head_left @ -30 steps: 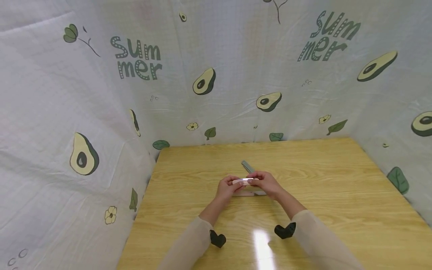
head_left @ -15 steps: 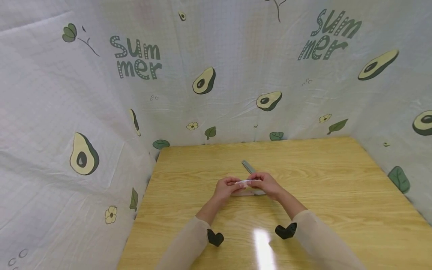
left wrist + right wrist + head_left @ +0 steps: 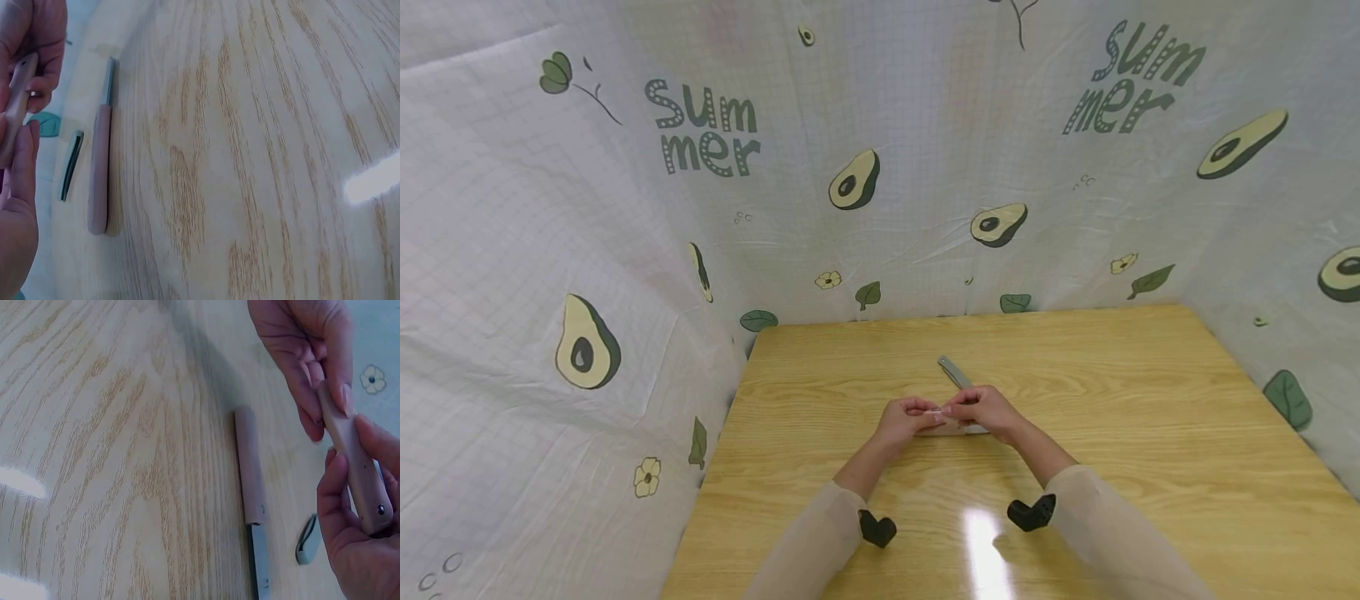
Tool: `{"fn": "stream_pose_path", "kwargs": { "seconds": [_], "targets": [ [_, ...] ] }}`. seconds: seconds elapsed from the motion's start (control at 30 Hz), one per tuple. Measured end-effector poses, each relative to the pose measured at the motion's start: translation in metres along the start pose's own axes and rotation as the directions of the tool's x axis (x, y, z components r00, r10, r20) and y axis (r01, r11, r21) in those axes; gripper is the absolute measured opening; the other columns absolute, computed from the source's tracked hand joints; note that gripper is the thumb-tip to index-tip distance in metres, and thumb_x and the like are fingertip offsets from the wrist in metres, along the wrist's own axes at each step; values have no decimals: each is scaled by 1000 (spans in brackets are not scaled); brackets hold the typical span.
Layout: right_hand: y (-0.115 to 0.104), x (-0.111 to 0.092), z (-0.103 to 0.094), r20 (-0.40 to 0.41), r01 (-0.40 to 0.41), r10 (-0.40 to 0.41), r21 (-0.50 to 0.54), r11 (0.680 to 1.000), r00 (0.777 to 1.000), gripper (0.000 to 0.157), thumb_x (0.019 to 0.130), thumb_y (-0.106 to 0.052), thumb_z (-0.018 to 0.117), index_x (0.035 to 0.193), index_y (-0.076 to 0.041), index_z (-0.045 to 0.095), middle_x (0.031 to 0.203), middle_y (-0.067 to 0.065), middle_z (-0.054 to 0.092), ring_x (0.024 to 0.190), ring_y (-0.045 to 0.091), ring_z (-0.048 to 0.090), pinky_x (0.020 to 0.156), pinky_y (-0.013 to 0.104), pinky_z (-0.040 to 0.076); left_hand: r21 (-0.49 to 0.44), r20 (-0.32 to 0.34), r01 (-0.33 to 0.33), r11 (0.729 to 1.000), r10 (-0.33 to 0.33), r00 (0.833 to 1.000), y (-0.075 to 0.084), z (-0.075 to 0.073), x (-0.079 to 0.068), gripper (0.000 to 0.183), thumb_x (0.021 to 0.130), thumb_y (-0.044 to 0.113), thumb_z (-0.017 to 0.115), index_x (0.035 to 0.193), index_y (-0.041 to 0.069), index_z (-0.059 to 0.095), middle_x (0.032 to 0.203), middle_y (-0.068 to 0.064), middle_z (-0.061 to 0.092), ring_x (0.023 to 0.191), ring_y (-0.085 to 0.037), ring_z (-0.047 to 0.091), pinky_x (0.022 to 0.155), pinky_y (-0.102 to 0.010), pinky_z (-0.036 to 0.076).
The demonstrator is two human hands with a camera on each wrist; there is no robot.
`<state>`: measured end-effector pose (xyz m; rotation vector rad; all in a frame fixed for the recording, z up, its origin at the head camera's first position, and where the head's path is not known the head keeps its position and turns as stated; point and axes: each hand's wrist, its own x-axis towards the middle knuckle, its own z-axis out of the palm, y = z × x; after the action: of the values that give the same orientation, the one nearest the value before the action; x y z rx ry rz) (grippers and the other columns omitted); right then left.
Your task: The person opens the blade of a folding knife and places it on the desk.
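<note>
Both hands meet over the middle of the table, holding a pink handle-shaped piece (image 3: 353, 447) with a small dark hole near one end. My left hand (image 3: 897, 423) pinches its plain end between thumb and fingers. The end with the hole lies in the fingers of my right hand (image 3: 994, 410), thumb along its side. Below the hands, a knife (image 3: 251, 469) with a pink handle and grey metal blade lies flat, its blade pointing right in the head view. Beyond it rests a narrow grey-green strip (image 3: 953, 371), which looks like a folded loop in the right wrist view.
The wooden table (image 3: 820, 367) is bounded by hanging cloth (image 3: 790, 233) printed with avocados, leaves and lettering at the back and sides. A bright light reflection (image 3: 983, 550) shows near the front. Black wrist mounts (image 3: 1032, 512) sit at the sleeve cuffs.
The right fingers have shifted slightly left, closer to the left fingertips. The held piece has turned; its bright shine is gone and less of it shows in the head view.
</note>
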<state>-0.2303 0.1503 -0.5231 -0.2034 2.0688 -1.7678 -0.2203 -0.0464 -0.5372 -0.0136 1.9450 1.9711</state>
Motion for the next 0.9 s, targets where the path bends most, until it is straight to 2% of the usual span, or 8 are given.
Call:
{"fn": "stream_pose_path", "kwargs": {
  "seconds": [0.17, 0.37, 0.5, 0.6, 0.73, 0.83, 0.9],
  "targets": [
    [2, -1, 1, -7, -22, 22, 19, 1000, 1000, 14, 90, -17, 69, 91, -3, 72, 84, -6, 69, 76, 10, 61, 71, 30, 57, 30, -12, 26, 999, -25, 1000, -1, -2, 1, 19, 83, 6, 75, 99, -2, 70, 83, -2, 72, 80, -10, 68, 84, -33, 58],
    [6, 1, 4, -53, -23, 25, 44, 999, 998, 13, 93, -17, 66, 90, -5, 71, 86, -6, 67, 78, 9, 62, 69, 25, 57, 32, -23, 18, 999, -17, 1000, 1, -3, 1, 24, 84, 5, 74, 105, -3, 69, 86, -4, 72, 81, -11, 69, 88, -40, 57],
    [7, 1, 6, -70, -28, 33, 71, 997, 997, 11, 93, -17, 65, 89, -9, 70, 92, -5, 69, 83, 8, 63, 69, 23, 57, 56, -31, 20, 998, -18, 999, 2, -5, 2, 25, 83, 7, 75, 106, -3, 68, 89, -5, 72, 82, -9, 67, 83, -32, 58],
    [7, 0, 6, -86, -34, 42, 93, 995, 995, 14, 94, -17, 64, 95, -6, 71, 94, -6, 70, 83, 8, 63, 69, 22, 57, 91, -47, 21, 996, -17, 999, 3, -5, 1, 26, 82, 9, 77, 104, -2, 69, 88, -4, 72, 80, -7, 64, 76, -24, 56],
    [7, -1, 5, -89, -42, 52, 116, 992, 995, 20, 95, -20, 62, 104, -4, 72, 93, -9, 70, 81, 7, 64, 70, 23, 57, 105, -53, 20, 994, -15, 998, 2, -4, 1, 26, 81, 10, 78, 103, -2, 69, 86, -3, 72, 79, -7, 63, 75, -25, 56],
    [6, -1, 3, -78, -46, 54, 100, 994, 996, 19, 95, -20, 62, 103, -5, 71, 95, -9, 71, 81, 6, 64, 72, 24, 57, 117, -56, 18, 993, -12, 998, 1, -4, 2, 24, 80, 10, 79, 100, -1, 70, 85, -3, 73, 78, -7, 64, 75, -24, 55],
    [4, -1, 2, -74, -36, 40, 43, 998, 996, 19, 95, -20, 62, 101, -4, 71, 95, -6, 71, 80, 6, 61, 73, 24, 55, 128, -56, 23, 992, -16, 998, 0, -5, 2, 22, 80, 11, 80, 97, 0, 71, 86, -3, 74, 78, -7, 64, 73, -22, 54]
  ]
}}
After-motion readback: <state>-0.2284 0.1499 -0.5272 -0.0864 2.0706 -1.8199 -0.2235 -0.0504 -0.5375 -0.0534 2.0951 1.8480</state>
